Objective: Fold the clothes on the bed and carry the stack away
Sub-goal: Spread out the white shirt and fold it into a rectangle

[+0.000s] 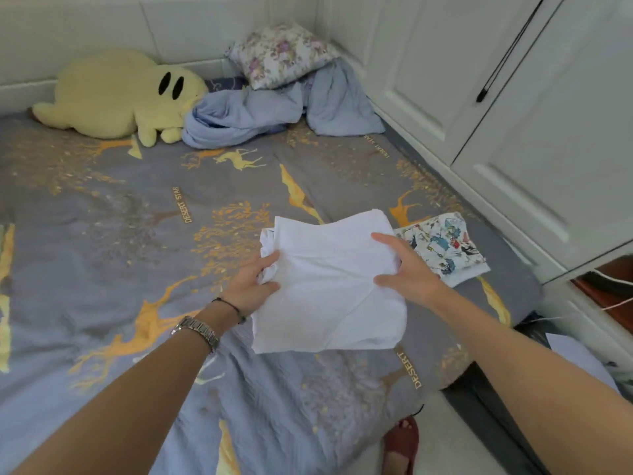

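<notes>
A folded white garment (329, 286) hangs a little above the bed (120, 217), held between both hands. My left hand (255, 284) pinches its left edge, thumb on top and fingers bunching the cloth. My right hand (406, 267) grips the right edge, thumb and forefinger lying on top, the other fingers hidden under the cloth. Just right of it, a folded printed garment (445, 250) with blue and red figures lies flat on the bed near its right edge.
At the head of the bed lie a yellow plush toy (116, 94), a crumpled blue blanket (260, 111) and a floral pillow (281, 54). White wardrobe doors (513, 108) stand close along the right side. My foot in a red sandal (402, 443) is on the floor.
</notes>
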### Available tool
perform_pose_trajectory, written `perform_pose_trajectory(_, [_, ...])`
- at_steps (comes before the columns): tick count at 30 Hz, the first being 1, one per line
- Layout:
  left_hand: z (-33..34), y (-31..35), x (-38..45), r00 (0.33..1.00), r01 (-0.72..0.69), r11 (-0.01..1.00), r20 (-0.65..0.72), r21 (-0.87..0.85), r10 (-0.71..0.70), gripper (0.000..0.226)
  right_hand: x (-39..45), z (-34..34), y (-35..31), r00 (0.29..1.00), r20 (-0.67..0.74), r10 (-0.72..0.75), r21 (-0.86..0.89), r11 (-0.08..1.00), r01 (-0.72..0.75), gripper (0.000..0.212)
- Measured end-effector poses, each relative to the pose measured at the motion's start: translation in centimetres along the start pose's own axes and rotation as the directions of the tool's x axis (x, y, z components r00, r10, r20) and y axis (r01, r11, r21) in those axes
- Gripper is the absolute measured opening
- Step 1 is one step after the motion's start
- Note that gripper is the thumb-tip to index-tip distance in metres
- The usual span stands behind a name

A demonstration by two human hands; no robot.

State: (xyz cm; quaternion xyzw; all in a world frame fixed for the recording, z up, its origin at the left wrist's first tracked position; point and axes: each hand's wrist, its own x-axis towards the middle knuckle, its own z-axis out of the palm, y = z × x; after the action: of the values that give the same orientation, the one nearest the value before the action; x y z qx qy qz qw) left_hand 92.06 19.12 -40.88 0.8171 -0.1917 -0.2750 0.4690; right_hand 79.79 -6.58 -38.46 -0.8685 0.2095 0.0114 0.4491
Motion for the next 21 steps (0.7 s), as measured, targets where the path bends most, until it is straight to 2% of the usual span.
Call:
perform_pose_trajectory(6, [9.8, 5.0, 6.3, 0.997, 0.032, 0.997, -0.07, 0.065, -0.027, 0.06, 5.7, -9.2, 8.2, 0.998, 0.067, 0.008, 0.003, 1.0, -0.009, 0.076])
perform_pose_trajectory(14, [25.2, 10.8, 16.3, 0.987, 0.051, 0.999, -0.154, -0.002, -0.051, 0.062, 14.3, -21.8, 20.4, 0.984, 0.178, -0.014, -0.105, 0.994, 0.033, 0.077])
perform_pose_trajectory(21, [34.4, 10.8, 22.6, 0.974, 0.108, 0.994, -0.198, -0.035, -0.113, 0.069, 20.7, -25.2, 30.0, 0.966, 0.242, -0.086, -0.204, 0.969, 0.137, 0.08])
